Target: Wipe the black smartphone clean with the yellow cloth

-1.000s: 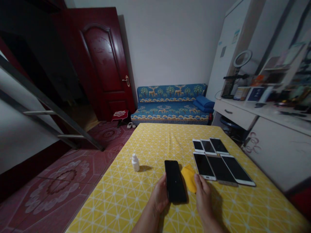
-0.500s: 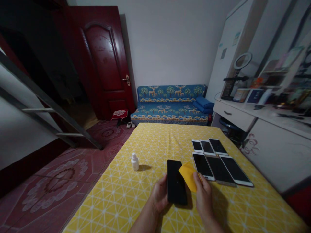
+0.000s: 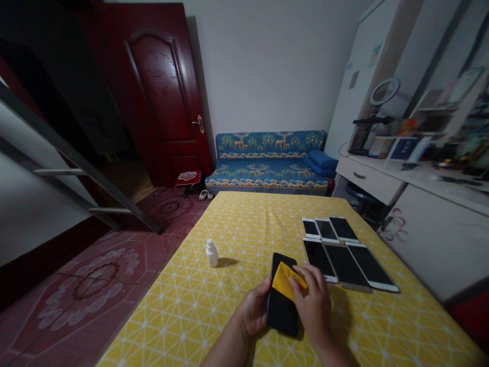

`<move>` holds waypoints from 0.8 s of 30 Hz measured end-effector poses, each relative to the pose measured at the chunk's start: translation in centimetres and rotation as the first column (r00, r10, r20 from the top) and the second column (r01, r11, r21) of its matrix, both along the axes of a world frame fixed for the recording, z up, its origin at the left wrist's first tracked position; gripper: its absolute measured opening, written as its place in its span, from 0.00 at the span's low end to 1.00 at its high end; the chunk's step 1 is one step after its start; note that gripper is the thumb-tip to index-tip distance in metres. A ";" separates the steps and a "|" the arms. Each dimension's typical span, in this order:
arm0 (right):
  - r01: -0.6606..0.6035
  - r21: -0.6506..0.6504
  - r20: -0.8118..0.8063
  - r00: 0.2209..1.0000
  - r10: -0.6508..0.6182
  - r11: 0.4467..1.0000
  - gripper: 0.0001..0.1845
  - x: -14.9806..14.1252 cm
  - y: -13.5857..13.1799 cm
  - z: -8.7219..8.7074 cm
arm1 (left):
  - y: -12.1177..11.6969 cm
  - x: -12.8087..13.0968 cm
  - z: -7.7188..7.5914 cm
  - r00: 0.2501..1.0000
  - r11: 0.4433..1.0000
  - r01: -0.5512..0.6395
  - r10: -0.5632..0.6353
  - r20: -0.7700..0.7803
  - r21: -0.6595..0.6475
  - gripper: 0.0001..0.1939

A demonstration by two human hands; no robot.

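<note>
A black smartphone (image 3: 281, 316) is held by its left edge in my left hand (image 3: 255, 308), low over the yellow patterned tablecloth. My right hand (image 3: 314, 300) grips a yellow cloth (image 3: 283, 281), which lies against the upper part of the phone's dark face. The right fingers are bent over the cloth and partly hide it and the phone's right edge. A small white bottle (image 3: 212, 255) stands upright to the left of my hands. Several phones (image 3: 347, 265) lie face up in two rows to the right, apart from my right hand.
The yellow tablecloth (image 3: 183, 306) covers the table. Beyond its far edge is a blue patterned sofa (image 3: 267, 165). A white cabinet (image 3: 431, 229) loaded with items runs along the right. A metal ladder (image 3: 103, 188) leans at the left near a red door (image 3: 160, 102).
My right hand has moved left and brought the yellow cloth onto the phone's face. The phone has shifted slightly right and down in my left hand.
</note>
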State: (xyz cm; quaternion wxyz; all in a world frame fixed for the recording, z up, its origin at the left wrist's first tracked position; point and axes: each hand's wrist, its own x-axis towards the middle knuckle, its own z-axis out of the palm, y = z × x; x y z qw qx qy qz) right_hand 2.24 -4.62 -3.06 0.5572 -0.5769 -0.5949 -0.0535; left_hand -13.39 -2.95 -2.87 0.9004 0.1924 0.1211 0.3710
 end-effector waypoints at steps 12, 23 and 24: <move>-0.169 -0.009 0.287 0.944 0.164 0.986 0.16 -1.1 -1.1 0.4 | 0.4 -0.3 -0.2 0.998 0.998 -0.057 0.057 0.022 -0.037 0.18; -0.181 0.052 0.261 0.952 0.162 0.982 0.22 -1.5 -0.8 0.4 | 0.0 -0.2 -0.9 0.999 0.999 -0.029 0.030 -0.033 0.027 0.18; -0.176 0.059 0.259 0.953 0.155 0.983 0.22 -1.5 -0.7 0.5 | 0.0 -0.3 -1.1 0.999 0.999 -0.025 0.027 -0.041 0.033 0.18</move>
